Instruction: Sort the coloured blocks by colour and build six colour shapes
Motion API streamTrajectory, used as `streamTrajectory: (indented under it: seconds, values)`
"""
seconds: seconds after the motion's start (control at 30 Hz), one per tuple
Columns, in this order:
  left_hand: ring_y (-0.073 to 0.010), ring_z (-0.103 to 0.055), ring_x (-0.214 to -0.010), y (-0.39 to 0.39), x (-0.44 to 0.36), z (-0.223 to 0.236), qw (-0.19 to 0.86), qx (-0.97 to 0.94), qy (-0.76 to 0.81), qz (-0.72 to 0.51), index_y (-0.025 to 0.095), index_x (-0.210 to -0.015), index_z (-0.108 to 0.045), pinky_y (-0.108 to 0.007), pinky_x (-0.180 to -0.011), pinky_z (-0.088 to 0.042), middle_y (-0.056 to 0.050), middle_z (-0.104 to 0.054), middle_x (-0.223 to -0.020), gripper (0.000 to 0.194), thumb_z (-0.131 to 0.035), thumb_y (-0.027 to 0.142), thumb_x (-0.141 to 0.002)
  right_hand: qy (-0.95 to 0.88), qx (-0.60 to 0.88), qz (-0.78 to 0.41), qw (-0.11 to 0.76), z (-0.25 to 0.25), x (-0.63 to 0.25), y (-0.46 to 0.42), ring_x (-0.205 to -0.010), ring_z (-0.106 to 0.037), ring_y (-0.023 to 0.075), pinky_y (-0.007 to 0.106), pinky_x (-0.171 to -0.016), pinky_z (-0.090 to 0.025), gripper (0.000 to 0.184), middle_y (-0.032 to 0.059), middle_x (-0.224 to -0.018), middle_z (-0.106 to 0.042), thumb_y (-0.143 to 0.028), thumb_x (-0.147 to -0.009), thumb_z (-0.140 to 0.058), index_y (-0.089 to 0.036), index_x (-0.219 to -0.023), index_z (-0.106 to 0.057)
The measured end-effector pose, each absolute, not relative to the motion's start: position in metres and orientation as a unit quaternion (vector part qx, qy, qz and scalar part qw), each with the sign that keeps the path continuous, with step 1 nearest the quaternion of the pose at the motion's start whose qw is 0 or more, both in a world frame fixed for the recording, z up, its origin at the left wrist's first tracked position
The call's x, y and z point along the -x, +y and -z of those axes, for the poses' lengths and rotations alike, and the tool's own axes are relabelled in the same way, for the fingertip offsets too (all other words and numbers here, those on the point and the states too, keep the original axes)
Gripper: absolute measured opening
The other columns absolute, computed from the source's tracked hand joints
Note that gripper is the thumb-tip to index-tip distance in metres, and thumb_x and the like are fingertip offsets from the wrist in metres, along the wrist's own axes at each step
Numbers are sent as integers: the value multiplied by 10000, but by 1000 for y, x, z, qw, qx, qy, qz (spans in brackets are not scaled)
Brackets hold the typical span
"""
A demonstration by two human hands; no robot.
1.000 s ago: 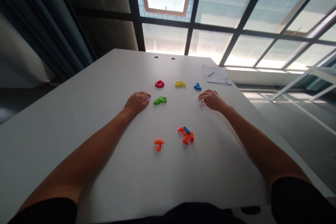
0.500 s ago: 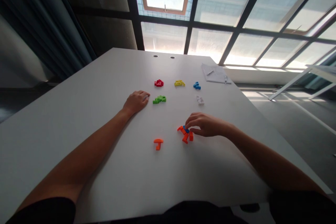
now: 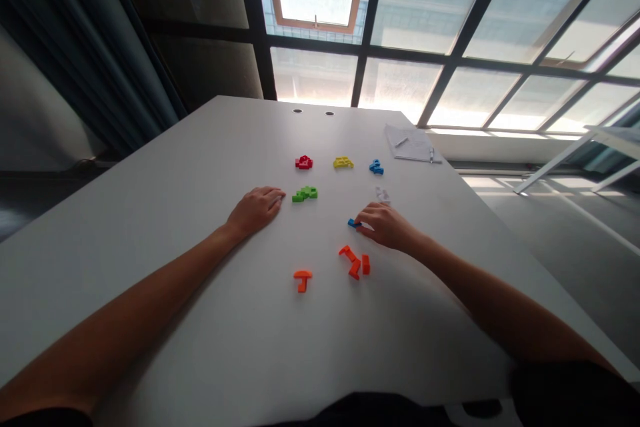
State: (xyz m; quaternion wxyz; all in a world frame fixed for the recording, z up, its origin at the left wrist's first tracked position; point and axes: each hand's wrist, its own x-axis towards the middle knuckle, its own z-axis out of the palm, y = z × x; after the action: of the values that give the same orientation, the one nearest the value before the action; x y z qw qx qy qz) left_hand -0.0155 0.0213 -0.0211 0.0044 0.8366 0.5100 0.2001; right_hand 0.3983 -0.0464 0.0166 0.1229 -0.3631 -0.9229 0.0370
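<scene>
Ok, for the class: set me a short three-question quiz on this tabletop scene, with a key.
1. What colour is the small plastic piece under the fingers of the right hand?
2. True or false: the left hand is holding the green piece.
3. Which piece lies between the red piece and the far blue piece?
A. white piece
B. yellow piece
C. green piece

Key: 1. Blue. 2. False. 3. B.
</scene>
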Motion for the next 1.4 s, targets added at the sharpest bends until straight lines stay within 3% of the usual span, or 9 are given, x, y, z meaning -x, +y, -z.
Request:
streamTrajectory:
  seconds: [0.17,0.3,0.5,0.77,1.03,1.27,1.4]
  values:
    - [-326,-723,-1298,12,18,19,11,-841,502,-202,263,-1316,-817,-512,-1212,-551,-113,-808,-1407,412,-495,349,-1074,-891,425,0,159,-27,-406,11,-1024,-797,284,392,-1002,-582,185,113,-1058,-877,-147,-1018,-727,-216,-1103,-875]
    - [-334,-731,-1271,14,16,19,6,-839,502,-210,263,-1296,-822,-522,-1181,-568,-116,-810,-1390,395,-512,337,-1063,-789,573,21,221,-42,-449,71,-1016,-818,267,360,-1023,-584,259,96,-1122,-890,-158,-993,-692,-194,-1158,-889]
    - [-347,-732,-1230,15,15,20,0,-837,508,-205,253,-1288,-820,-533,-1148,-577,-121,-814,-1367,392,-511,336,-1062,-654,733,13,187,-33,-498,117,-1134,-817,293,339,-1029,-578,226,107,-1144,-896,-265,-968,-738,-189,-1089,-913]
    - [-333,-728,-1235,14,14,20,-3,-831,517,-205,271,-1287,-822,-516,-1160,-569,-115,-813,-1348,382,-519,333,-1062,-638,757,-16,141,-17,-491,150,-1149,-814,292,296,-957,-572,305,144,-1144,-893,-356,-1003,-688,-183,-1089,-924]
    - [-341,-727,-1212,12,13,18,-3,-831,518,-202,257,-1278,-819,-524,-1136,-577,-117,-814,-1329,372,-530,326,-1055,-647,751,-15,133,-11,-485,168,-1189,-814,322,302,-986,-599,331,131,-1174,-892,-320,-922,-753,-185,-1169,-928]
    - [-340,-724,-1206,11,12,16,-1,-831,520,-197,266,-1282,-825,-520,-1133,-581,-121,-816,-1328,377,-537,320,-1045,-614,779,-35,125,-18,-488,175,-1216,-805,329,327,-1021,-596,309,177,-1226,-875,-309,-930,-773,-160,-1159,-919]
    - [-342,-722,-1214,10,11,15,2,-830,522,-197,273,-1289,-827,-526,-1137,-581,-117,-816,-1328,383,-535,325,-1046,-611,780,-52,124,-21,-489,176,-1156,-814,328,310,-947,-604,272,152,-1100,-889,-381,-913,-831,-174,-1065,-922]
